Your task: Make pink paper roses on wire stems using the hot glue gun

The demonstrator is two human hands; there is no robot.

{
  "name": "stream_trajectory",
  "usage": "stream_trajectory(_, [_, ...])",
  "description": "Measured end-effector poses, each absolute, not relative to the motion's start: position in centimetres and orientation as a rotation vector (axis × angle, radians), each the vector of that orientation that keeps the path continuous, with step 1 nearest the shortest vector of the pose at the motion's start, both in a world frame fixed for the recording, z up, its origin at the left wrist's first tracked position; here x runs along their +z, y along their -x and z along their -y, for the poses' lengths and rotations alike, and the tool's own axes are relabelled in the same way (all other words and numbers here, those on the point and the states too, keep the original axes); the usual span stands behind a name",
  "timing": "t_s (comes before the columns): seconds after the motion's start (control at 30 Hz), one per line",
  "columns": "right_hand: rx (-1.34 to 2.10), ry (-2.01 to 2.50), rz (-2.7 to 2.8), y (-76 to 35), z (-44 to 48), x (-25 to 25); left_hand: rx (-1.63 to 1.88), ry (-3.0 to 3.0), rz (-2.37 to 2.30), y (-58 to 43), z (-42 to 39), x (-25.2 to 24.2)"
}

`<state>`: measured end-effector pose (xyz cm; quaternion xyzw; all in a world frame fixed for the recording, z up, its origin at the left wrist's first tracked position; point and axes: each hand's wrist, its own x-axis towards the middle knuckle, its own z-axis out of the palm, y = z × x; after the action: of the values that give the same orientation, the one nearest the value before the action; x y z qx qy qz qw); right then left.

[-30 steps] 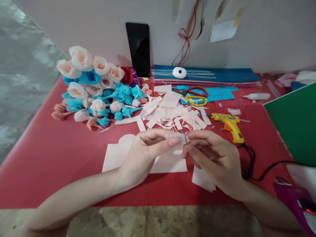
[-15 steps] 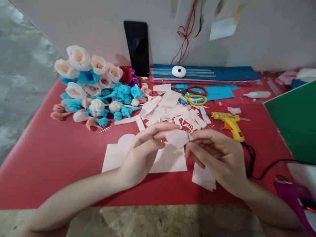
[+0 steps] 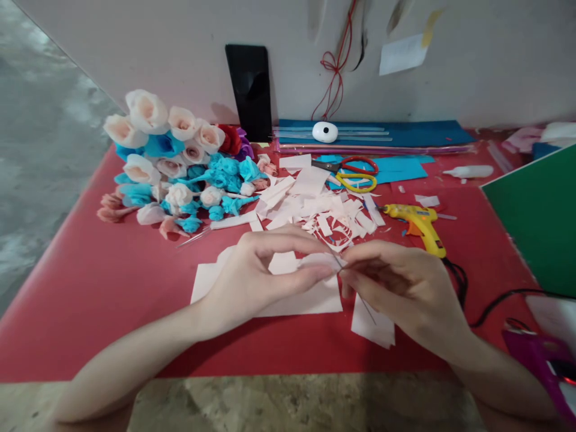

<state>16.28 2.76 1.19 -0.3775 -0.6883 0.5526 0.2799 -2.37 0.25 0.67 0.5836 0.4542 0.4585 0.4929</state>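
Over the middle of the red table, both my hands meet at a pale pink paper petal (image 3: 318, 261). My left hand (image 3: 265, 273) pinches the petal, its thumb below and its fingers above. My right hand (image 3: 405, 288), with thumb and index finger closed at the petal's right edge, grips a thin dark stick (image 3: 369, 311) that slants down across the petal. Fingers partly hide the petal's edge and the stick's middle. Beneath my hands lie a larger pale paper sheet (image 3: 297, 300) and a smaller pale paper piece (image 3: 371, 327).
Paper flowers (image 3: 175, 174) in white, blue and pink crowd the left back. Pale paper scraps (image 3: 310, 204) spread behind my hands, beside red-and-yellow scissors (image 3: 357, 174). To the right lie a yellow glue gun (image 3: 418, 222) and a white bottle (image 3: 470, 172). A black phone (image 3: 249, 90) leans on the wall.
My left thumb and fingers have closed in on the petal near the stick. The stick, upright before, now slants down to the right, and the petal has tipped flatter.
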Motion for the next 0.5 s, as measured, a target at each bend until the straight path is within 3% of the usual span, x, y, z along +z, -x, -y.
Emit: stream_trajectory(0.5, [1.462, 1.005, 1.916, -16.50, -2.73, 0.98, 1.097, -1.338, -1.168, 2.23, -0.20, 0.43])
